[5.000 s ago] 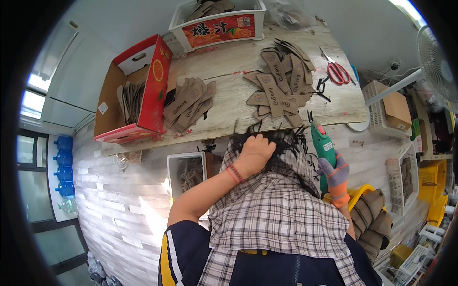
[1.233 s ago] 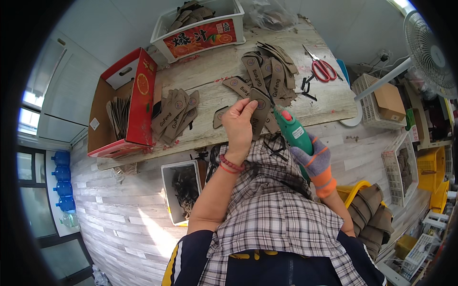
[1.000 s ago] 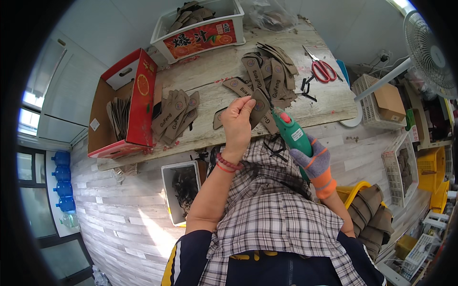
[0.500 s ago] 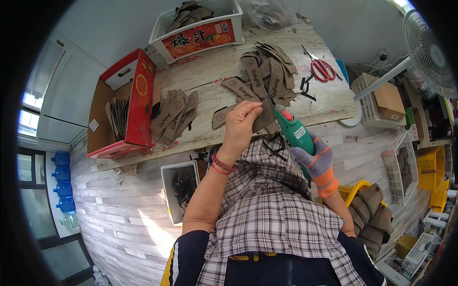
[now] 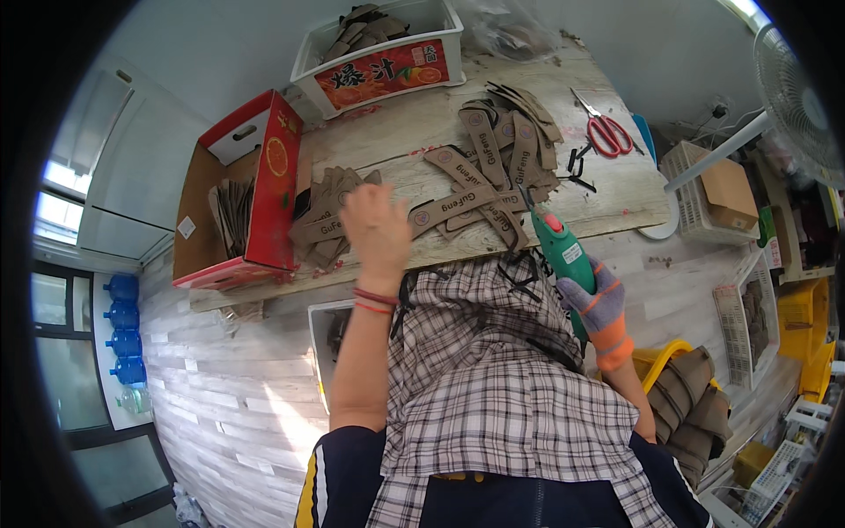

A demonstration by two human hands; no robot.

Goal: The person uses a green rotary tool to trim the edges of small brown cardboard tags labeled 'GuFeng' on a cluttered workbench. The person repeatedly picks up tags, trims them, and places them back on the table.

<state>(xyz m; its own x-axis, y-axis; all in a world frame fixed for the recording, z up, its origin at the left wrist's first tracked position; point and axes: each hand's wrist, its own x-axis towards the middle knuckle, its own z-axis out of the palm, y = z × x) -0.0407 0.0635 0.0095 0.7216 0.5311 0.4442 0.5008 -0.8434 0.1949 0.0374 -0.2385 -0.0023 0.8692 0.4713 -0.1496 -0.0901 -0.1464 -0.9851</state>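
Note:
My left hand (image 5: 377, 224), bare and blurred, is over the left pile of brown fabric strips (image 5: 330, 198) on the table. One strip (image 5: 317, 231) lies crosswise beside its fingers; whether the fingers grip it cannot be made out. In a grey and orange glove, my right hand (image 5: 594, 299) is closed round a green electric cutter (image 5: 563, 251) with a red switch. The cutter's narrow tip points at the right pile of printed brown strips (image 5: 493, 145), near the table's front edge. Black scraps (image 5: 524, 273) lie on my checked apron (image 5: 502, 378).
A red carton (image 5: 280, 194) holding strips stands at the table's left. Behind it is a white bin (image 5: 392, 79) of brown pieces. Red-handled scissors (image 5: 607, 134) and black scraps (image 5: 576, 167) lie at the right. Below are a white bin (image 5: 321, 352) and a yellow basket (image 5: 651, 365).
My left hand has moved left from the cutter's tip to the left pile, where a strip now lies crosswise. My right hand still holds the cutter, now tilted slightly away.

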